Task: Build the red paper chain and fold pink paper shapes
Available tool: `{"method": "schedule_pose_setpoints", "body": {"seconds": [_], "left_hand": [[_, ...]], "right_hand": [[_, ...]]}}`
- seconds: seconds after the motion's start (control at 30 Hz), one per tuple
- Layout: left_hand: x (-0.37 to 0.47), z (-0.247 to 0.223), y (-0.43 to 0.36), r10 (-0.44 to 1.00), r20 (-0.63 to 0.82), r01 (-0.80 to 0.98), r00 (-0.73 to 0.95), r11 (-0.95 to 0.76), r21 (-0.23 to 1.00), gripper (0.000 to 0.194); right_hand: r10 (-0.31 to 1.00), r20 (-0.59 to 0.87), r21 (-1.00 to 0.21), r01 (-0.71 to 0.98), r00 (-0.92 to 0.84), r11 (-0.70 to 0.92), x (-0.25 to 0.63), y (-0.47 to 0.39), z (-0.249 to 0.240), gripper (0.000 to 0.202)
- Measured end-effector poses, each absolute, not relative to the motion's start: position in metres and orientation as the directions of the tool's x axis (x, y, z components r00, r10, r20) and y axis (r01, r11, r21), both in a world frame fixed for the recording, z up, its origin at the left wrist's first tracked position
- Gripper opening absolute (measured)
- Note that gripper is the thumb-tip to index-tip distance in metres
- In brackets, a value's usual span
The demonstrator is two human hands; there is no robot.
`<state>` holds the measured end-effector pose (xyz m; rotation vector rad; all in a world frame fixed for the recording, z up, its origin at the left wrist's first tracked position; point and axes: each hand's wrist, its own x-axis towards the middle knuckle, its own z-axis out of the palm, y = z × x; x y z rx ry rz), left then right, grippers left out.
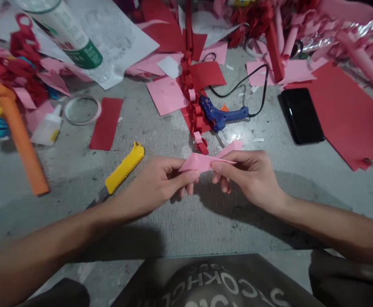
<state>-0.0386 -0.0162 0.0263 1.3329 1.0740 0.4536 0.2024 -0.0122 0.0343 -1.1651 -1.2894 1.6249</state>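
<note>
A folded piece of pink paper (202,163) is held up between both hands, above the grey table (180,226). My left hand (170,178) pinches its left end between thumb and fingers. The right part is gripped by my right hand (245,172), thumb on top, and a pink flap sticks up behind those fingers. Just beyond the paper lies the end of a red and pink paper chain (197,119). A blue glue gun (224,116) with a black cord rests right of the chain.
A yellow cutter (125,168) lies beside my left forearm, near a red paper strip (106,123), a tape roll (82,110) and a glue bottle (47,128). A black phone (303,116) lies at right by red sheets (355,115). A spray can (67,34) is at the back left.
</note>
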Motion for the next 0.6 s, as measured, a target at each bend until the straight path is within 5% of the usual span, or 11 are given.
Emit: {"method": "schedule_pose_setpoints", "body": {"seconds": [0.6], "left_hand": [[-0.035, 0.019, -0.008, 0.812, -0.351, 0.277, 0.467, 0.243, 0.93, 0.035]], "right_hand": [[0.846, -0.236, -0.949, -0.075, -0.477, -0.307, 0.206, -0.003, 0.02, 0.012]]}}
